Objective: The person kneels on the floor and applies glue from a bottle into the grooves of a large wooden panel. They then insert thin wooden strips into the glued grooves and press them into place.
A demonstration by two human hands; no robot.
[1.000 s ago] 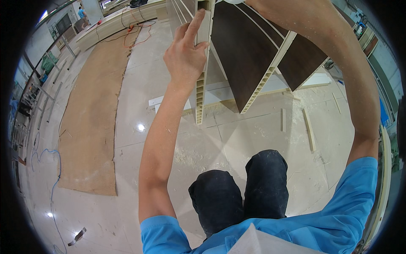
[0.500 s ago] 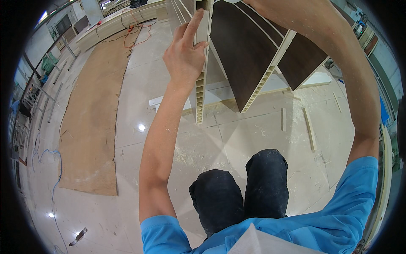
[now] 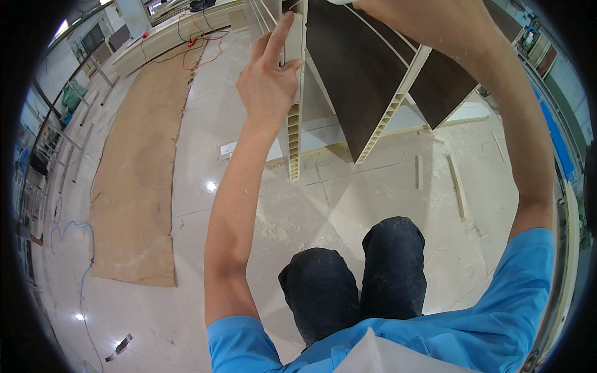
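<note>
My left hand (image 3: 268,86) grips the narrow end of an upright hollow-core panel (image 3: 294,146). Its index finger points up along the edge and its thumb lies across the edge. Beside these fingers a smooth cream strip (image 3: 296,43) covers the upper part of the panel's end; below it the ribbed core shows. My right hand (image 3: 380,9) is at the top border, its fingers cut off, next to a white rounded thing (image 3: 339,2) I cannot make out. Under it stand a dark brown panel (image 3: 354,74) with a ribbed edge and another dark panel (image 3: 443,87).
White boards (image 3: 329,135) lie on the floor behind the panels. Thin wood offcuts (image 3: 458,186) and shavings are scattered to the right. A long brown sheet (image 3: 134,168) covers floor at the left, near a blue cord (image 3: 83,273). Stacked boards (image 3: 168,37) with orange cables stand at the far left.
My left hand has shifted very slightly left on the panel's end, its grip unchanged. The right forearm has moved slightly, and the whole view has tilted a little.
</note>
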